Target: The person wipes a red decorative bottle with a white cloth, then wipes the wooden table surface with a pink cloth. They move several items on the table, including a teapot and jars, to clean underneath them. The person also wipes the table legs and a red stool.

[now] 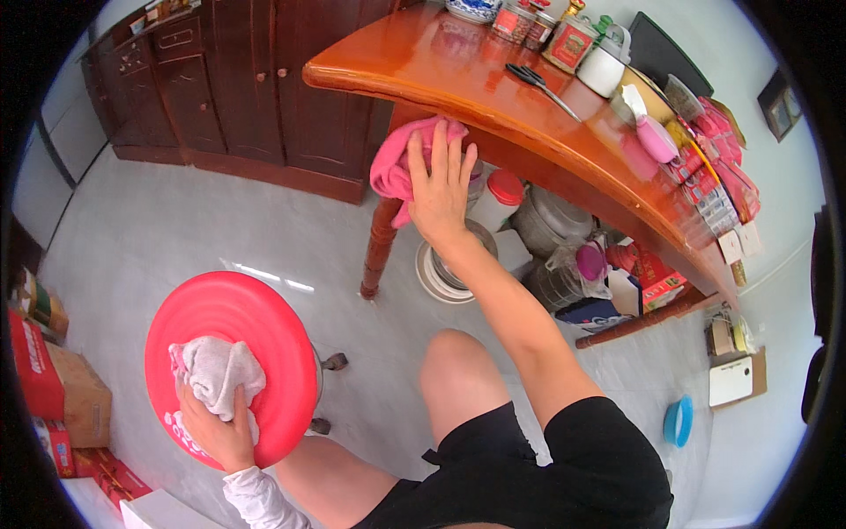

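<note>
My right hand [441,182], fingers spread, presses a pink cloth [394,164] against the corner of a wooden table [396,59], just under the tabletop and above its turned leg [378,248]. At lower left, my left hand [215,423] grasps a crumpled greyish-white cloth [221,373]. That cloth rests on the round red top [284,370] of what looks like a wheeled stool; two casters show at its right side. The palm side of both hands is hidden.
Scissors [542,89], jars [572,43], a white jug [603,66] and a pink bottle [656,139] stand or lie on the tabletop. Beneath it are a lidded metal pot [552,218] and a red-lidded container [505,188]. Cardboard boxes [79,397] sit at left.
</note>
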`<action>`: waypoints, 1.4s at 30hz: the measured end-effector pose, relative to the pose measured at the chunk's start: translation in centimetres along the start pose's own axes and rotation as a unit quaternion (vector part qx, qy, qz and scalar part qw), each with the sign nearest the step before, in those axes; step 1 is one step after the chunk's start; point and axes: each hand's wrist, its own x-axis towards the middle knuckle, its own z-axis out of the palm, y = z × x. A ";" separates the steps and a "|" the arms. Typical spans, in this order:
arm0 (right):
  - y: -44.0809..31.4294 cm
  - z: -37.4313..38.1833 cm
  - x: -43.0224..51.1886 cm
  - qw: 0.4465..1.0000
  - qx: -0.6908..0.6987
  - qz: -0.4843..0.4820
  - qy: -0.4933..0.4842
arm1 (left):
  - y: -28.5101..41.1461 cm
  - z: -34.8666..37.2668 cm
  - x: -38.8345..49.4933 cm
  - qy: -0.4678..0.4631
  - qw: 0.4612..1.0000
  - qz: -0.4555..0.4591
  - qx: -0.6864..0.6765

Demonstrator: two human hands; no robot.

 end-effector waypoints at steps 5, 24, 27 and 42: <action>-0.4 -6.4 0.6 0.921 0.381 -0.006 -0.080 | 0.4 -0.2 0.4 -0.009 1.000 0.015 -0.025; 19.5 -25.0 -4.7 0.986 -0.154 -0.009 -0.069 | -1.3 -0.7 1.0 -0.060 0.996 0.048 -0.049; 23.5 -33.3 -6.6 0.968 -0.134 0.172 -0.122 | -1.7 0.1 0.6 -0.049 0.995 0.062 -0.064; 13.7 -18.6 1.0 0.996 -0.056 -0.065 -0.014 | 2.3 -4.0 2.3 -0.014 0.990 0.106 -0.088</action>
